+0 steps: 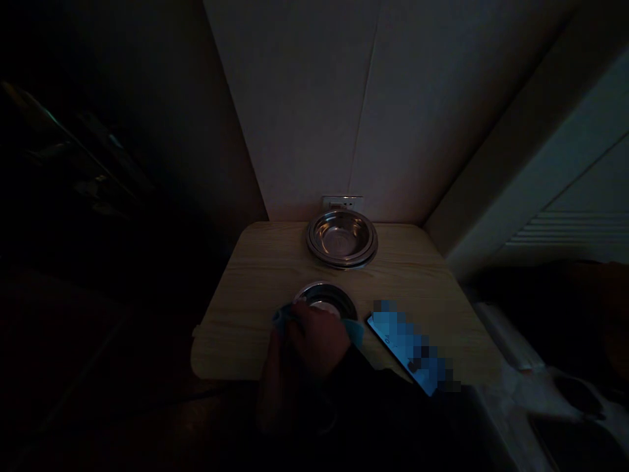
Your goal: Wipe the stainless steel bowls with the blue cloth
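A shiny round metal bowl [339,296] is at the near middle of the wooden table, its near side hidden by my hands. My right hand [322,341] is closed at the bowl's near left rim, fingers bent over a blue cloth [354,332]. Part of this cloth shows right of my wrist, and more of it bunches up at the bowl's left side. Low on the left, my left hand [274,370] reaches up to that bunched cloth and appears closed on it. Darkness and my right hand hide most of its fingers; whether it also touches the bowl is unclear.
Nested metal bowls [343,259] stand at the back of the light wooden table [246,282], below a wall socket [343,202]. A lit phone [393,337], partly pixelated, lies right of my hands. A wall borders the table's far edge; the room is dim.
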`<state>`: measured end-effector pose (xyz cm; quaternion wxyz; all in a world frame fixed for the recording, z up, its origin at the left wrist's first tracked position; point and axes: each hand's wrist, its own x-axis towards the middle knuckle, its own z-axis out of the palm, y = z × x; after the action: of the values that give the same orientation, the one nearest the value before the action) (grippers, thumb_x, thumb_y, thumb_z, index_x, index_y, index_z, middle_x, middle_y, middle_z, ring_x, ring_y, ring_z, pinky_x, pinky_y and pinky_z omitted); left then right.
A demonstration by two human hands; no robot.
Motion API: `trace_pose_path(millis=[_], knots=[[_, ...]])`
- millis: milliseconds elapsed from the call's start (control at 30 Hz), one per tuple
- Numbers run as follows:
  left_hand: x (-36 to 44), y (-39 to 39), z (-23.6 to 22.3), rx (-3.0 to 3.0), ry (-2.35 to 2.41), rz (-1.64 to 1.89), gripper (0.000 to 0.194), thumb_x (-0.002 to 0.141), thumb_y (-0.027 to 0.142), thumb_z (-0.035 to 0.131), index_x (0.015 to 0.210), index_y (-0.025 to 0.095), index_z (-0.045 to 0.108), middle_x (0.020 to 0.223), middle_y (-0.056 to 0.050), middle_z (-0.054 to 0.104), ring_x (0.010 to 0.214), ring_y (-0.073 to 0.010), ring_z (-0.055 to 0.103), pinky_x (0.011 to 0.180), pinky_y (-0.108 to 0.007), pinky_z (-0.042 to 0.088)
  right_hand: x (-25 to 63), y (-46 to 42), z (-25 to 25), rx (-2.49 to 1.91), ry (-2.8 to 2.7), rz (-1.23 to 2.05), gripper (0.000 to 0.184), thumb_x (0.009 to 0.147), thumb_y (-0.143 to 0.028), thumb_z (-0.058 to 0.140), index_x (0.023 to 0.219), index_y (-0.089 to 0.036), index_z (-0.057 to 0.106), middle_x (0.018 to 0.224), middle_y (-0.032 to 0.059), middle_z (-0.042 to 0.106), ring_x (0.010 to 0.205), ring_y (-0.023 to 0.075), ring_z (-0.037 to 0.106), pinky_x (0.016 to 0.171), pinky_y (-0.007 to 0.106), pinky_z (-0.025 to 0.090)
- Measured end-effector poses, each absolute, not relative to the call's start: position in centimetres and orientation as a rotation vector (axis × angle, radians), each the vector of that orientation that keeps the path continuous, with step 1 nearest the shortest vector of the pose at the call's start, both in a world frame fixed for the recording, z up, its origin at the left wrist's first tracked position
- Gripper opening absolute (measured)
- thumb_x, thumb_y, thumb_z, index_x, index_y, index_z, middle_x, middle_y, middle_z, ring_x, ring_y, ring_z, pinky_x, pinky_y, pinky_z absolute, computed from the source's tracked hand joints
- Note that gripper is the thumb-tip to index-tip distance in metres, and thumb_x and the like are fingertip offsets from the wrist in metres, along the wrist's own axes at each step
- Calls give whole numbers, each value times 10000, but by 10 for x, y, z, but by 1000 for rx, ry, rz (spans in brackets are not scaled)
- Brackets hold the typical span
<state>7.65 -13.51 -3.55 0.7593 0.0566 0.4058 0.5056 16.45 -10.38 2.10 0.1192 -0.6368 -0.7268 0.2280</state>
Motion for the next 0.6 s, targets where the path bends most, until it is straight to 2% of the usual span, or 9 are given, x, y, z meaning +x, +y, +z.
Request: trace_pose_path(millis=[167,267,400,600], knots=[[76,-134,-24,64,880,1096,395,729,548,551,915,228,688,1054,-56,698,1172,-271,527,973,-371,417,155,-96,26,-1970,-2135,643,206,901,-307,418,1009,-220,571,899,70,692,802,217,663,636,287,445],[73,-136,-20,-38,907,1121,402,769,546,504,872,207,693,938,-63,725,1098,-263,583,955,-378,433,162,-112,29,-1934,-2243,670,202,906,-268,402,979,-227,586,889,51,700,781,221,673,601,276,444],[76,-139,-18,-123,982,1115,367,821,458,477,816,163,694,823,-66,735,1001,-243,635,926,-372,458,173,-126,30,-1875,-2336,674,195,880,-228,443,1007,-234,590,920,43,699,778,218,676,589,265,447],[78,-139,-31,76,953,1112,346,772,506,518,847,221,700,931,-39,731,1002,-234,634,910,-354,466,162,-117,27,-1965,-2249,610,223,905,-255,405,1022,-195,585,879,71,702,759,247,679,573,299,466]])
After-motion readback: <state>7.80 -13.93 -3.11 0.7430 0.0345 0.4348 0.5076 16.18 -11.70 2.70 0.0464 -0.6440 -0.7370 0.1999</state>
